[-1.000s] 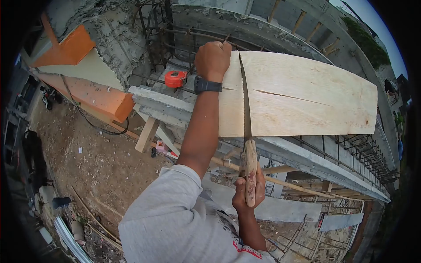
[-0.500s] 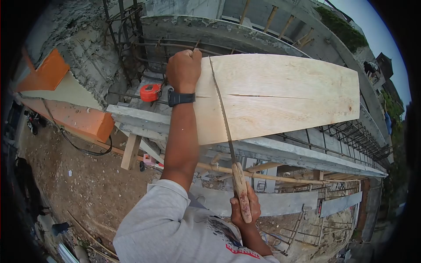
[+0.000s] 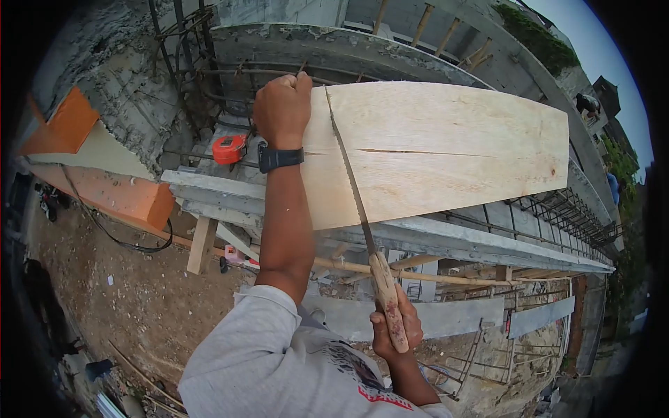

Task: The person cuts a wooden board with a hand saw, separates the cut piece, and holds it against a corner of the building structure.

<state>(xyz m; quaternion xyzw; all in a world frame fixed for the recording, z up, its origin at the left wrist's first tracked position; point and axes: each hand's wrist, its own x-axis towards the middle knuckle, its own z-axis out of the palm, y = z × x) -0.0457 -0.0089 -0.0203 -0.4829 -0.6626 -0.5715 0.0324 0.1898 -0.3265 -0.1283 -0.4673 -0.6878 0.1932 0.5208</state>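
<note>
Wraps right hand (image 3: 412,326) round saw (image 3: 387,296), curls left hand (image 3: 283,111) shut on likely light, stiff board (image 3: 453,174), best held far left.

The board (image 3: 446,146) is of pale wood, matt, with visible grain and one dark crack. The saw blade (image 3: 350,171) is of dull dark metal; its handle (image 3: 389,303) is of worn, stained wood. The tape measure (image 3: 228,150) has an orange-red casing, which looks like plastic. The shirt (image 3: 240,341) is of grey matt cloth.

Saw (image 3: 348,164) across plywood board (image 3: 446,150), tape measure (image 3: 228,149) to their left, concrete beam (image 3: 446,240) beneath board
</note>
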